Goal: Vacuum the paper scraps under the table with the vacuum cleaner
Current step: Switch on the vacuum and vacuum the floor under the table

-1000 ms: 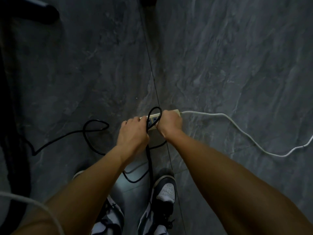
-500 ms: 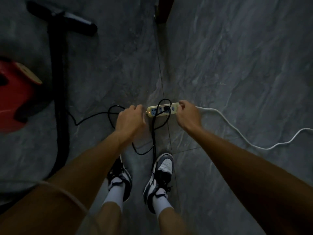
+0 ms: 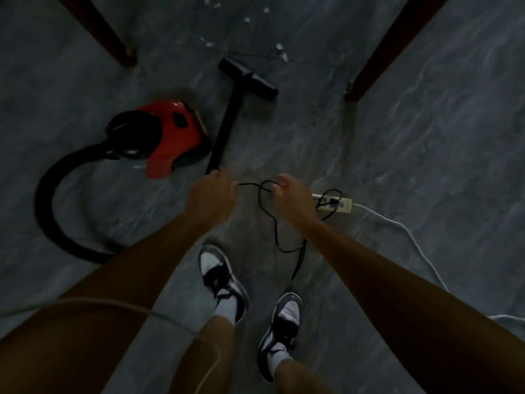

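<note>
The red vacuum cleaner (image 3: 173, 137) sits on the floor to the left, with its black hose (image 3: 47, 200) curling round in a loop. Its black wand (image 3: 227, 123) lies flat and ends in the floor head (image 3: 247, 78). Several white paper scraps (image 3: 279, 48) lie beyond the head, between two table legs. My left hand (image 3: 211, 196) is closed on the black cord (image 3: 267, 214), close to the wand's near end. My right hand (image 3: 292, 200) hovers with its fingers apart beside a loop of that cord. The cord runs into the power strip (image 3: 339, 203).
Dark wooden table legs stand at the left (image 3: 113, 41) and the right (image 3: 380, 58). From the strip a white cable (image 3: 412, 234) trails off to the right. Both my feet in black-and-white shoes (image 3: 221, 277) stand on the grey stone floor. A thin pale cord crosses my left forearm.
My right hand has let go of the power strip, which now lies on the floor with the cord plugged in. Both hands have risen and my view has lifted toward the vacuum and the scraps.
</note>
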`<control>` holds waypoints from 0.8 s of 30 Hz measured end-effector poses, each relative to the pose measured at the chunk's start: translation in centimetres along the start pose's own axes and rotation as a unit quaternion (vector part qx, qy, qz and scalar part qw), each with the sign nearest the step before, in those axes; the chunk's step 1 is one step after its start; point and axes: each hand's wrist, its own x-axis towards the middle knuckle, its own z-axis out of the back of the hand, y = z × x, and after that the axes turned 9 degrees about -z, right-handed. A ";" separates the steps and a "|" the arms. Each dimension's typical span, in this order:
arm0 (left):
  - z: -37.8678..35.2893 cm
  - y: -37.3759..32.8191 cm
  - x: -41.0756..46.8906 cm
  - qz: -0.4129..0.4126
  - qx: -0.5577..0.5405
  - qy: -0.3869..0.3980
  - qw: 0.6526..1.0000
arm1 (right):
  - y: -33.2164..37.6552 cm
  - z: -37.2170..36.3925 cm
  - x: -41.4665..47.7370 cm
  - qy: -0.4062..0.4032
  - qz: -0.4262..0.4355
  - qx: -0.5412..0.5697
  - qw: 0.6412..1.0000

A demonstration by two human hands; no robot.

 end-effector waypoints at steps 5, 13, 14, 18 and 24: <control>3.9 5.9 -3.7 0.030 0.002 -0.009 1.000 | 2.5 -3.6 -2.1 0.011 -0.008 -0.021 1.000; 7.1 18.3 -4.9 0.024 -0.030 -0.011 0.999 | 8.6 -12.8 -2.3 -0.014 -0.071 -0.047 0.996; 7.6 19.7 -4.8 0.010 -0.027 -0.010 1.000 | 9.2 -13.9 -2.4 -0.016 -0.080 -0.045 0.996; 9.7 23.6 -3.9 -0.035 0.037 0.017 0.999 | 12.0 -17.4 -2.6 -0.026 -0.097 -0.065 0.993; 10.0 24.8 1.1 -0.086 0.092 0.026 0.992 | 13.2 -20.7 0.4 -0.027 -0.099 -0.046 0.994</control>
